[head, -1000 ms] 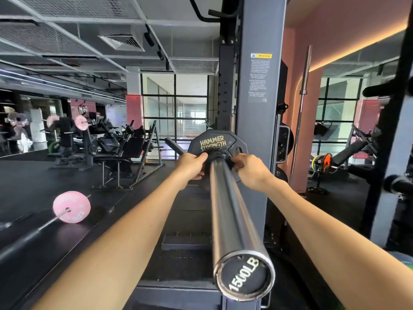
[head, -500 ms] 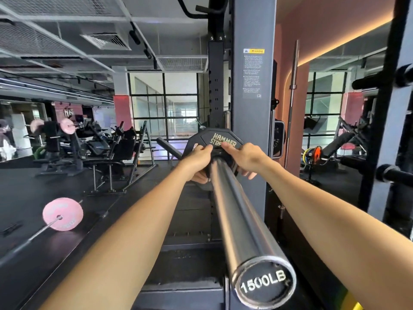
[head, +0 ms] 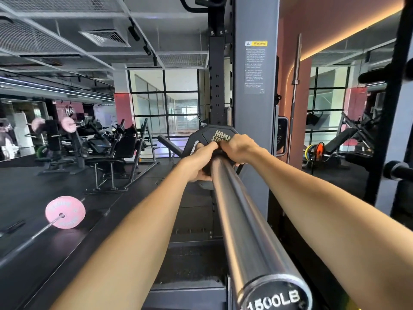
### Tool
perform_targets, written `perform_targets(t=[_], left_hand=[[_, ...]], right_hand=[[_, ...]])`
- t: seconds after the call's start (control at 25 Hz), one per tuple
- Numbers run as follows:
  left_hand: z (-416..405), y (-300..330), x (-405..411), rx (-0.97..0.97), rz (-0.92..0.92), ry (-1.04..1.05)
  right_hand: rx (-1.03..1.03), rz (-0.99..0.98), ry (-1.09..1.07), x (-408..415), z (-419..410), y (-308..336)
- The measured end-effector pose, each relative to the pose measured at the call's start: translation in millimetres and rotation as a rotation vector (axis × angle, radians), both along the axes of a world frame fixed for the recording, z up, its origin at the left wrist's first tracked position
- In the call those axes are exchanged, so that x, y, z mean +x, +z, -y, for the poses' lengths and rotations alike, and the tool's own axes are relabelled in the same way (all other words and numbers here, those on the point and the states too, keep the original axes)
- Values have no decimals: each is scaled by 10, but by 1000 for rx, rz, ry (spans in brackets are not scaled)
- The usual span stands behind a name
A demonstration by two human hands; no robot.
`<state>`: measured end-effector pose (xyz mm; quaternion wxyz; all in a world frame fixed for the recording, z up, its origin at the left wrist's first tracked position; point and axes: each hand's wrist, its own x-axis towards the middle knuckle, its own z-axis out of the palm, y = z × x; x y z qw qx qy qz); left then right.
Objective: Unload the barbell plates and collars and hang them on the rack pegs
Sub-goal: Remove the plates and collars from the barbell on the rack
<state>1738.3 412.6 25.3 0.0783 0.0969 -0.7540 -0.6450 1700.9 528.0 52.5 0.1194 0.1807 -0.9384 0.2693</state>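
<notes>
Between the curled fingers of the left hand (head: 200, 161) and right hand (head: 237, 149) sits something dark on the barbell sleeve (head: 243, 220), probably the collar, too hidden to be sure. Both hands clamp around it from either side, likely to work it loose. Just beyond the fingers, the black plate (head: 201, 137) stays on the sleeve. Behind it rises the grey rack upright (head: 254, 108); nearer the person, bare sleeve offers a free slide-off path. Far left of the fingers lies a pink plate (head: 65, 211).
</notes>
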Motion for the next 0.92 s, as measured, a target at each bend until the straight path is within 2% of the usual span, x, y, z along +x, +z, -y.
perform_targets(t=[0.2, 0.4, 0.48, 0.56, 0.6, 0.76, 0.92], left_hand=[[-11, -10, -15, 12, -2, 24], [-10, 54, -16, -42, -22, 23], [6, 32, 3, -7, 10, 10], [32, -65, -7, 155, 57, -29], [40, -101, 1, 223, 53, -57], [92, -155, -9, 230, 10, -116], [139, -190, 61, 244, 34, -200]], right_hand=[[-53, -40, 25, -9, -38, -23], [-207, -4, 43, 9, -96, -95], [-394, 46, 12, -17, -144, -185], [-614, 112, -27, -12, -233, -254], [-630, 115, -27, -15, -261, -231], [-448, 153, 31, -37, -251, -46], [-509, 410, 89, -79, -287, -192]])
